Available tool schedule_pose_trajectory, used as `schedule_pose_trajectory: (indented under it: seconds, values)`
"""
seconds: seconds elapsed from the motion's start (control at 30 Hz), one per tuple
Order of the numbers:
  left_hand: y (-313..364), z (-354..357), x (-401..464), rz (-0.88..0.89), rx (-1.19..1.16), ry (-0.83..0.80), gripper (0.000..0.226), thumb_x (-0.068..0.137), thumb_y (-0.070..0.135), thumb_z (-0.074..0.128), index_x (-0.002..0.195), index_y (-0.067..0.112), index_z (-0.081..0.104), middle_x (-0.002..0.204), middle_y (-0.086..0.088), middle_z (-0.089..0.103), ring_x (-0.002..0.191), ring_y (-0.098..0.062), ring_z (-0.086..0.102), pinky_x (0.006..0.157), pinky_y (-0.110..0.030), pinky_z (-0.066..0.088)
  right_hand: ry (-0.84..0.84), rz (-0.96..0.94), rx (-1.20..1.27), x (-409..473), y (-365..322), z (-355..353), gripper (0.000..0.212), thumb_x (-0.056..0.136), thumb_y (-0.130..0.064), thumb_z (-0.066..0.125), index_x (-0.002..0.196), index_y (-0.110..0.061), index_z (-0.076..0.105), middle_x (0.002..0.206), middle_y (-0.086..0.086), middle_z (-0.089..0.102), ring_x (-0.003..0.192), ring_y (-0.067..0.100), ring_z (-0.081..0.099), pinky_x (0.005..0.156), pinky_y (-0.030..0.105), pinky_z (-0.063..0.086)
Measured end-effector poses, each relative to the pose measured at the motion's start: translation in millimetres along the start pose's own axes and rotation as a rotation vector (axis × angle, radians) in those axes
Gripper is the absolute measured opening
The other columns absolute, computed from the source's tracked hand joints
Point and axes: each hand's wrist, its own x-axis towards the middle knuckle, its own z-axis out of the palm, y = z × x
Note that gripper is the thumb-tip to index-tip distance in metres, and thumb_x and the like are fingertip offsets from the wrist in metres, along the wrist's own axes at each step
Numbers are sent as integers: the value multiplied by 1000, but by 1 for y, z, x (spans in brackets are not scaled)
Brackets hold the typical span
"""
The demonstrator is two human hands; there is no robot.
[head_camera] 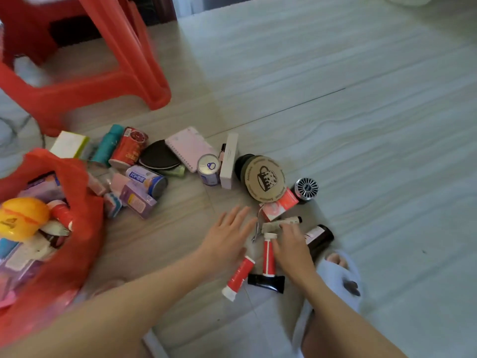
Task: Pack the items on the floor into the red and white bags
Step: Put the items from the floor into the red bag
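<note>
Left hand: the left hand (227,236) was spread flat with straight fingers, low over the floor (361,125), holding nothing.
Right hand: the right hand (293,245) lay on the small pile of tubes; its fingers bent down onto a pale tube (280,223), but I could not tell if it was gripping it.
Tubes: one red tube (269,257) lay just beside the right hand, another red tube (238,277) lay by the left wrist, and a black tube (267,282) lay below them.
Red bag: the red bag (77,228) sat open on the floor at the left, with a yellow ball (23,218) and other things inside.
Other items: cans, a pink notebook (189,147), a round tin (265,178) and a brown bottle (320,239) lay on the floor.
Foot: a blue slipper (335,280) was near the bottle.
</note>
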Motion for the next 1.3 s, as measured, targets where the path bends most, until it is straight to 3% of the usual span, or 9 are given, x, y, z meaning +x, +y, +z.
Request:
schedule_pose_trajectory:
  seconds: [0.1, 0.23, 0.33, 0.47, 0.57, 0.67, 1.0, 1.13, 1.3]
  values:
    - [15, 43, 1, -107, -115, -26, 70, 90, 36, 48, 145, 15, 11, 154, -11, 10, 142, -27, 10, 113, -39, 15, -15, -99, -225, 8, 13, 13, 52, 76, -25, 69, 118, 0, 51, 122, 18, 51, 118, 35, 47, 98, 40, 41]
    - [30, 87, -1, -229, -206, -92, 71, 84, 47, 50, 139, 13, 22, 135, -7, 36, 122, -26, 36, 94, -35, 34, -119, -103, -411, 17, 21, 21, 89, 80, -42, 64, 143, 0, 17, 151, 17, 19, 142, 31, 13, 114, 41, 23]
    - [32, 104, -3, -243, -250, -130, 67, 79, 46, 59, 133, 14, 34, 123, -5, 43, 112, -28, 44, 84, -36, 38, -94, -124, -469, 23, 17, 22, 93, 76, -48, 65, 142, -3, 19, 147, 16, 23, 136, 33, 20, 108, 42, 29]
    - [21, 113, -5, -248, -354, -42, 39, 72, 31, 70, 104, 13, 58, 92, -9, 57, 82, -32, 59, 60, -34, 45, -54, -120, -541, 25, 12, 24, 85, 73, -56, 63, 134, -7, 29, 132, 12, 36, 117, 29, 37, 96, 38, 34]
    - [10, 109, -7, -321, -432, -82, 33, 89, 24, 51, 119, 12, 49, 114, -10, 50, 105, -30, 50, 77, -38, 42, -25, -110, -567, 22, 9, 29, 77, 73, -58, 62, 126, -9, 36, 121, 9, 43, 109, 26, 42, 90, 37, 36]
    - [-4, 106, -11, -382, -452, -106, 35, 91, 25, 48, 124, 14, 46, 121, -9, 48, 111, -27, 47, 81, -37, 43, -24, -65, -534, 24, 5, 34, 73, 72, -56, 63, 122, -10, 36, 119, 8, 43, 109, 25, 41, 90, 37, 37]
    - [-20, 105, -15, -517, -597, 6, 36, 87, 21, 51, 122, 13, 50, 118, -9, 50, 109, -26, 50, 85, -33, 43, -49, 15, -345, 12, 7, 59, 71, 71, -33, 76, 123, 4, 45, 105, 22, 55, 97, 39, 53, 79, 45, 45]
    - [-24, 102, -13, -502, -681, 116, 36, 86, 14, 53, 122, 8, 51, 114, -12, 48, 105, -28, 50, 88, -31, 40, -94, 17, -217, 14, 3, 58, 67, 81, -28, 65, 132, -1, 33, 118, 18, 48, 110, 34, 48, 88, 38, 40]
    - [-42, 75, -14, -450, -640, 137, 37, 85, 14, 54, 121, 7, 52, 115, -14, 49, 108, -29, 49, 90, -31, 39, -71, -47, -25, 13, -21, 44, 61, 79, -22, 66, 129, -3, 37, 113, 18, 50, 104, 34, 51, 81, 40, 44]
